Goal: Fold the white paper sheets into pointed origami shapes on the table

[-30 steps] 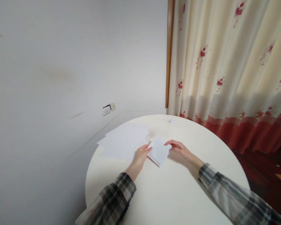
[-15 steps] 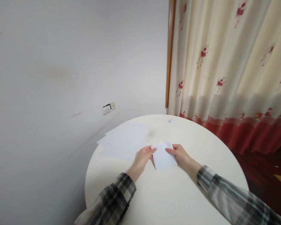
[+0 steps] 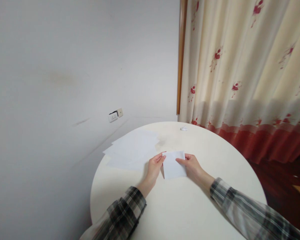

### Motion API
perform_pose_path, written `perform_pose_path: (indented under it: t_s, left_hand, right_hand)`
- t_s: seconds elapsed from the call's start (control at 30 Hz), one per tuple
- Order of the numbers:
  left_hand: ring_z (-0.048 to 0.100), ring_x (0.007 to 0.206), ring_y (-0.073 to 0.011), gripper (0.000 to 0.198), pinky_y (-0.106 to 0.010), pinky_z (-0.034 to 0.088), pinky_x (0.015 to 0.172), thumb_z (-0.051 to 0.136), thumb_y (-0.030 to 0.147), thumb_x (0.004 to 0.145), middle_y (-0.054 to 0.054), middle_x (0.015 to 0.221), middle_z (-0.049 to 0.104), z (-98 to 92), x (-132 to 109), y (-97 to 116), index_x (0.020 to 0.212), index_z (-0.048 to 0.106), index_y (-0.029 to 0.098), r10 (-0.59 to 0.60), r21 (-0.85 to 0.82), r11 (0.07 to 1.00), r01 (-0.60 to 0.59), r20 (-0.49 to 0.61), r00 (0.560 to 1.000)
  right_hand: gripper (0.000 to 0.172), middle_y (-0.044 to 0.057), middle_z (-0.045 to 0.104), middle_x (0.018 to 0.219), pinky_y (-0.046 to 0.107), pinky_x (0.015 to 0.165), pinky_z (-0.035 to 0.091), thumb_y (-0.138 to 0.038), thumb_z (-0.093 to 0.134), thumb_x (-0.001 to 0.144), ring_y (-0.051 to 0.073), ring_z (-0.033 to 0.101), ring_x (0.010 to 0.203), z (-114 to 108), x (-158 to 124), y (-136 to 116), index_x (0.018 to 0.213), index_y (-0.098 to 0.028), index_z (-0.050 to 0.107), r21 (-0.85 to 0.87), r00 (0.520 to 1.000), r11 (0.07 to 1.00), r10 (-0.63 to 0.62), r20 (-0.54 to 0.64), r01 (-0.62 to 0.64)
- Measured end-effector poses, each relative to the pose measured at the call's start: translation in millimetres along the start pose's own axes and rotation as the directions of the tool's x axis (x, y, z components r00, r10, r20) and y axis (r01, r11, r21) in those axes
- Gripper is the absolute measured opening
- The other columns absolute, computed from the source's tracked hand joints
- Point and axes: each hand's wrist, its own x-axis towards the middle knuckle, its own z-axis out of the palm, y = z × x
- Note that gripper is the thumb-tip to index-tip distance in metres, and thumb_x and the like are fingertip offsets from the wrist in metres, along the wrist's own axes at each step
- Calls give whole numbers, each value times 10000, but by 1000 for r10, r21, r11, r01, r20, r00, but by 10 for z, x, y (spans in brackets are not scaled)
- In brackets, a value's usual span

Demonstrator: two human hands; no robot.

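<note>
A small folded white paper (image 3: 173,165) sits just above the round white table (image 3: 180,206), near its middle. My left hand (image 3: 154,166) pinches the paper's left edge with thumb and fingers closed on it. My right hand (image 3: 192,165) grips the paper's right edge, thumb on top. Both arms wear plaid sleeves.
A loose spread of white sheets (image 3: 132,150) lies on the table left of my hands. A tiny crumpled white scrap (image 3: 183,128) rests at the far rim. A wall with a socket (image 3: 115,115) stands left, a flowered curtain (image 3: 242,76) right.
The folded paper has turned from a slanted lie to square with me, and my right hand has closed onto its right edge. Both hands drew slightly nearer each other.
</note>
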Motion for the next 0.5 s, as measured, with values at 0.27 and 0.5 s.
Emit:
perform_pose_path:
  t_s: [0.27, 0.5]
  left_hand:
    - [608, 712, -187, 417, -255, 462, 617, 693, 429, 584, -85, 818, 673, -8, 28, -39, 852, 648, 113, 18, 47, 999, -14, -71, 997]
    - [578, 633, -161, 366, -239, 436, 574, 661, 462, 598, -52, 701, 652, -55, 98, -125, 714, 628, 117, 81, 130, 989, -69, -86, 993]
  right_hand:
    - [304, 74, 674, 715, 261, 547, 444, -282, 743, 541, 165, 591, 581, 14, -26, 34, 772, -104, 658, 32, 1000, 999, 7, 23, -8]
    - [319, 79, 674, 738, 293, 594, 466, -279, 742, 544, 191, 607, 633, 45, -47, 31, 799, -109, 655, 51, 1000, 999, 0, 21, -1]
